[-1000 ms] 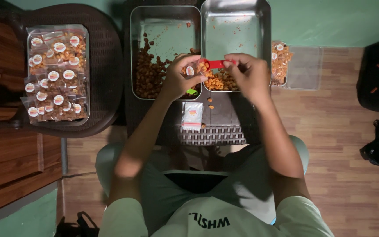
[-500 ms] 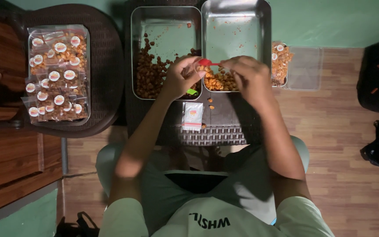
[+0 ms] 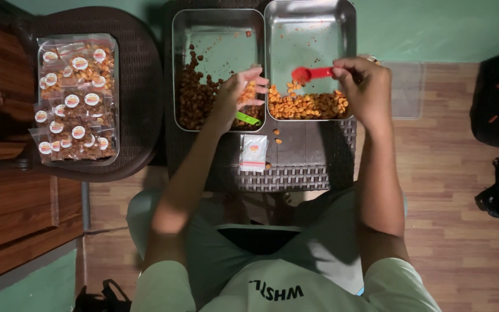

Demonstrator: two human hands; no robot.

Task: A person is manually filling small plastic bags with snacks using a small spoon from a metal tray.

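A: Where is the red measuring spoon [image 3: 312,73]?

B: In the right hand [image 3: 365,86], pinched by the handle end. Its bowl hangs over the right steel tray [image 3: 310,34], just above the heap of orange snack pieces [image 3: 307,106] along the near wall.

A: Which way does its long axis run?

B: Nearly level across the view, handle toward the right hand, bowl pointing left toward the other hand.

A: And the left hand [image 3: 239,92]?

B: It grips a small clear pouch [image 3: 249,92] partly filled with orange pieces, over the near right corner of the left steel tray [image 3: 218,29], which holds darker brown snack pieces [image 3: 194,98]. The pouch lies to the left of the spoon bowl and slightly nearer the person, apart from it.

A: Which hand is nearer the orange heap?

B: The right, though the pouch sits just beside the heap's left end.

A: Anything below?

B: A green spoon [image 3: 247,119] under the left hand, and flat empty pouches [image 3: 253,152] on the wicker table [image 3: 284,176].
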